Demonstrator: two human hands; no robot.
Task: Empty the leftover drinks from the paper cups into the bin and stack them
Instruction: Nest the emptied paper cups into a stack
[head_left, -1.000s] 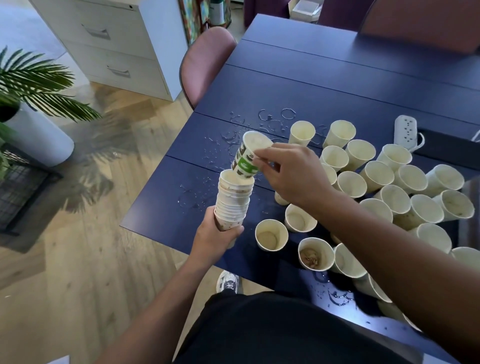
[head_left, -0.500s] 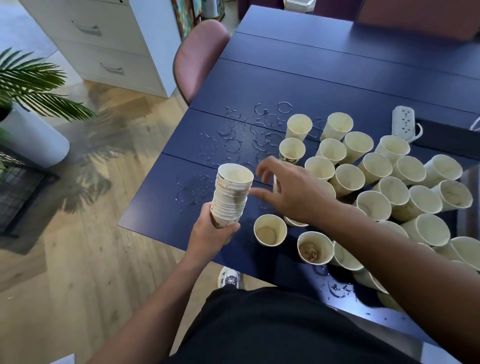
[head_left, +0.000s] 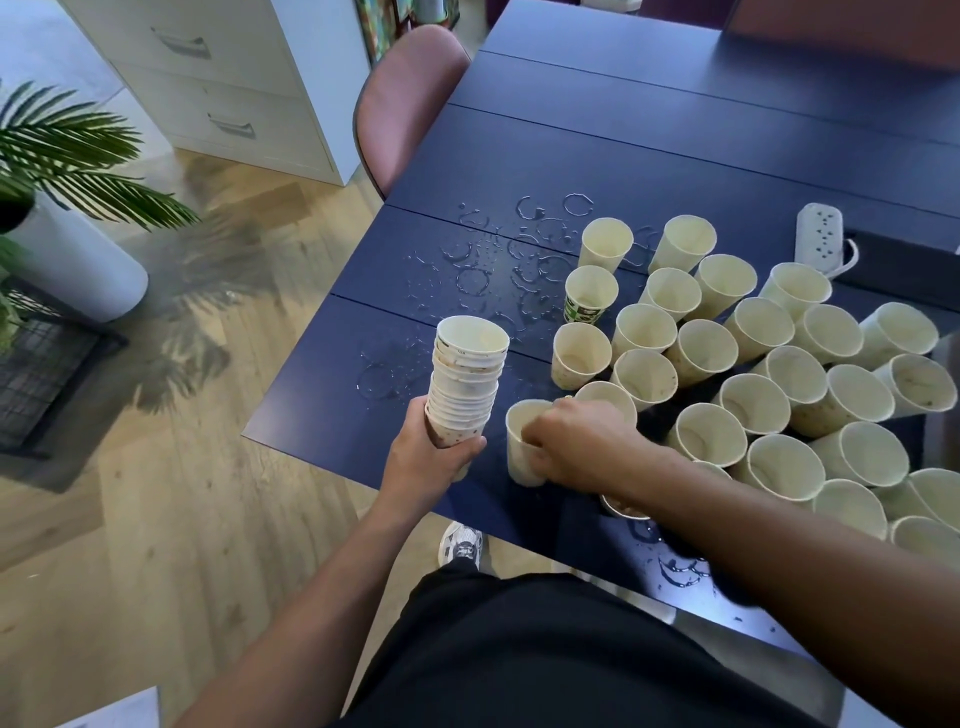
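My left hand (head_left: 434, 457) grips a stack of nested cups (head_left: 467, 387) above the near-left desk (head_left: 332, 410) edge, my right hand (head_left: 569, 441) seemingly closes around 1 nearby cup (head_left: 522, 457), and well over 20 cups (head_left: 769, 364) stand unstacked to the right.

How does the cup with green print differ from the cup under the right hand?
The cup with green print shows a printed side; the cup under the right hand looks plain. The printed cup stands free; the right hand grips the plain cup. Both stand upright on the table.
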